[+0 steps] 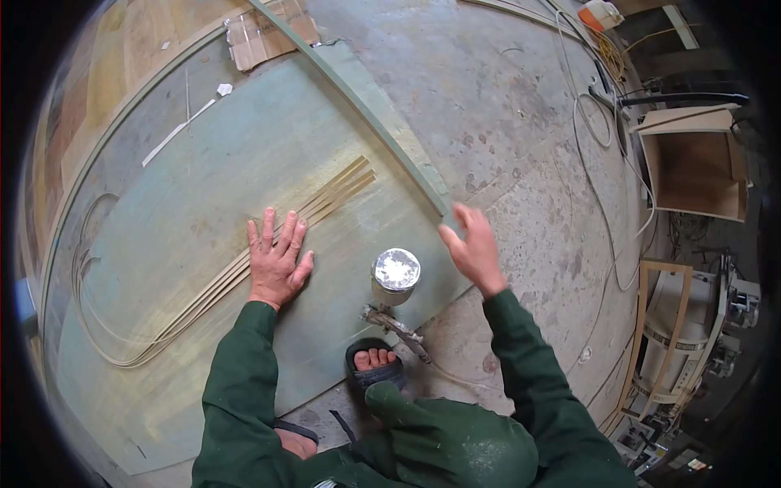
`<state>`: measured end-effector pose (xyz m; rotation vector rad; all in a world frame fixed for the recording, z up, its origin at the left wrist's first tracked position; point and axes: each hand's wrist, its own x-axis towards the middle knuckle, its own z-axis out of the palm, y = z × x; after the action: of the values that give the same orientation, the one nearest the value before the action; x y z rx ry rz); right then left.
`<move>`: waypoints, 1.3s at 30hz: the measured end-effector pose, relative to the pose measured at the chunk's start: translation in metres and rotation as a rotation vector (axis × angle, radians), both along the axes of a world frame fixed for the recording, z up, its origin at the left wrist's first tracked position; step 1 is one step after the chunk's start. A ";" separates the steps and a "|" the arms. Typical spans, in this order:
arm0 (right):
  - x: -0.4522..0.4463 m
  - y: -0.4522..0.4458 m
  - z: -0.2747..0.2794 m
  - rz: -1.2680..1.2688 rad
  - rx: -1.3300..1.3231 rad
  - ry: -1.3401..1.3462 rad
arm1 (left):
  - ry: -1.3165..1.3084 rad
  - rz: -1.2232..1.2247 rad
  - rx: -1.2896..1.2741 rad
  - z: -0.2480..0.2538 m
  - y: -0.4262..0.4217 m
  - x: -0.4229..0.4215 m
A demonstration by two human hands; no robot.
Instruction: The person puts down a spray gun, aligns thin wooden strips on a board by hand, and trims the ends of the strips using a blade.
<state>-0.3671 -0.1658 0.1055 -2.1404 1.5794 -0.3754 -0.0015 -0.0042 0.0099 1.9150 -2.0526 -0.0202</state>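
Strips (335, 193) were covered by the spread left hand (277, 259). Whether the right hand (475, 249) gripped the bar (368, 121) couldn't be told.

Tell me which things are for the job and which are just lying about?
Probably for the job:
thin strips, under the left hand
green board, under the strips
spray gun with its metal cup
long bar, its end by the right hand

Probably just lying about:
cardboard piece
white scrap
open box
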 end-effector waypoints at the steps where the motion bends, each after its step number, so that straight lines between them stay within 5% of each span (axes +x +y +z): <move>1: 0.014 -0.016 -0.012 0.072 -0.271 0.021 | 0.010 -0.004 -0.004 -0.001 0.000 0.000; 8: 0.032 -0.050 -0.032 0.164 -0.093 0.189 | 0.034 0.001 -0.010 -0.002 0.001 0.000; 14: 0.059 -0.012 0.056 0.236 -0.089 -0.054 | 0.027 -0.001 0.013 0.000 0.000 0.001; 39: 0.053 -0.008 -0.039 0.234 -0.042 0.006 | 0.037 0.012 0.019 0.000 0.000 0.001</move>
<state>-0.3139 -0.1740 0.0665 -2.3282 1.3150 -0.3276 -0.0006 -0.0043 0.0103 1.9239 -2.0238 -0.0727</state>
